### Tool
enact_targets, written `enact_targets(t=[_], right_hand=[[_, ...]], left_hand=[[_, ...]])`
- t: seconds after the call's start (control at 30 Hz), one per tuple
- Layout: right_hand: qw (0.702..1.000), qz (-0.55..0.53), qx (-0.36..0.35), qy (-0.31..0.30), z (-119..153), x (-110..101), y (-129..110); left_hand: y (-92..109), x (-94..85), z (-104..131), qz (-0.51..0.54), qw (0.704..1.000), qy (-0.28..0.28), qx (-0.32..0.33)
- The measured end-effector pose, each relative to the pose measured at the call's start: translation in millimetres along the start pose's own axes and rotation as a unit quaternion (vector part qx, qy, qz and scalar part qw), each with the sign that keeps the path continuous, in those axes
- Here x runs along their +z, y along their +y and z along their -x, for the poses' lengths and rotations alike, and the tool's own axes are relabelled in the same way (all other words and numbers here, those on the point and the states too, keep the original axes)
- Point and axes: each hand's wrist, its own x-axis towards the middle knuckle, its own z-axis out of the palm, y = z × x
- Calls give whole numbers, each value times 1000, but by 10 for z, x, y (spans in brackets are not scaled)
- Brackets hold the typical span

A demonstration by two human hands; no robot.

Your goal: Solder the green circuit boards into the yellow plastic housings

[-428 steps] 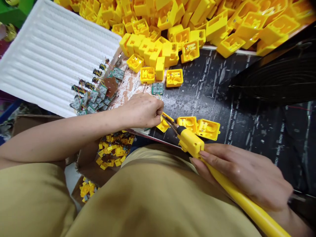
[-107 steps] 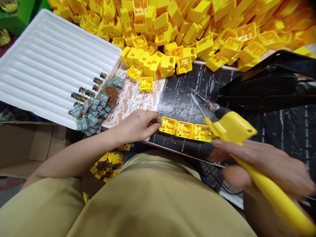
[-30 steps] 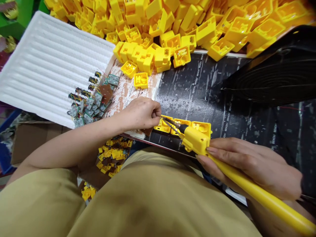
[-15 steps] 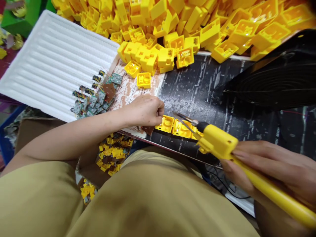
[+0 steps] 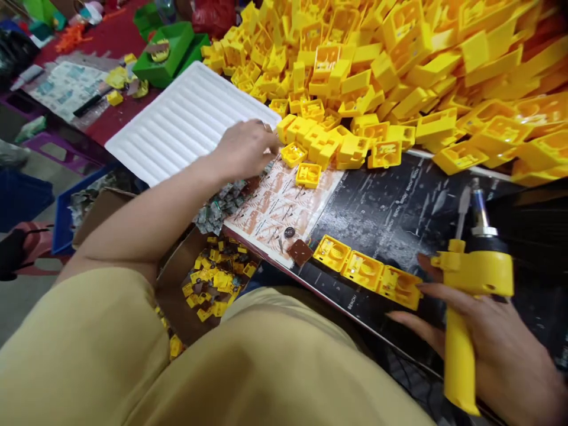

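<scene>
My right hand (image 5: 497,337) holds a yellow soldering gun (image 5: 483,272), its metal tip pointing up and away. The thumb and forefinger of that hand reach apart toward the right end of a row of open yellow cases (image 5: 364,270) on the black board. My left hand (image 5: 248,148) is over the edge of a white ribbed foam sheet (image 5: 190,112), above small circuit boards (image 5: 222,204). Its fingers are bent down and pressed together; whatever is in them is hidden. A brown square board (image 5: 300,252) and a small round black part (image 5: 289,232) lie left of the row.
A big heap of yellow cases (image 5: 377,77) fills the back of the bench. Below its front edge, a cardboard box (image 5: 173,296) holds yellow pieces. Green trays (image 5: 171,56) stand on a red table at the far left. A dark object (image 5: 541,219) stands at the right.
My left hand has moved from the row of yellow cases to the circuit boards. My right hand has turned the soldering gun tip up, away from the row. The view has swung left.
</scene>
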Motion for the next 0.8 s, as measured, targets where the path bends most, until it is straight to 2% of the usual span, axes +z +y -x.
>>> enact_targets(t=[0.1,0.17,0.23,0.33,0.4,0.47,0.53,0.57,0.67,0.73,0.8], right_hand=[[997,11,-79,-14,-58,85,-30],[997,-4,-77,-14,-63,152,-60],[998,-2,-61,-5,-50,215,-77],[999,3,-33,5,-39,281,-77],[1000,0,-23,11,-62,286,-93],[1000,-3,-15,26,-110,256,-158],[998,-31,8,48,-171,212,-280],[996,-55,25,59,-204,195,-356],[981,-153,93,81,-297,202,-564],[964,-214,132,84,-336,240,-641],[941,-279,166,98,-345,262,-671]], left_hand=[[-442,109,-210,-29,999,-36,-11],[-646,125,-256,25,998,-37,-32],[-790,23,-224,158,986,12,-41],[-842,-264,-115,341,934,102,-16],[-698,-415,-51,379,918,120,4],[-390,-450,7,361,929,82,25],[37,-368,84,291,953,-13,80],[267,-300,134,243,962,-40,119],[853,-95,313,142,957,-104,231],[1058,-7,402,158,943,-122,267],[1102,52,442,252,924,-141,250]])
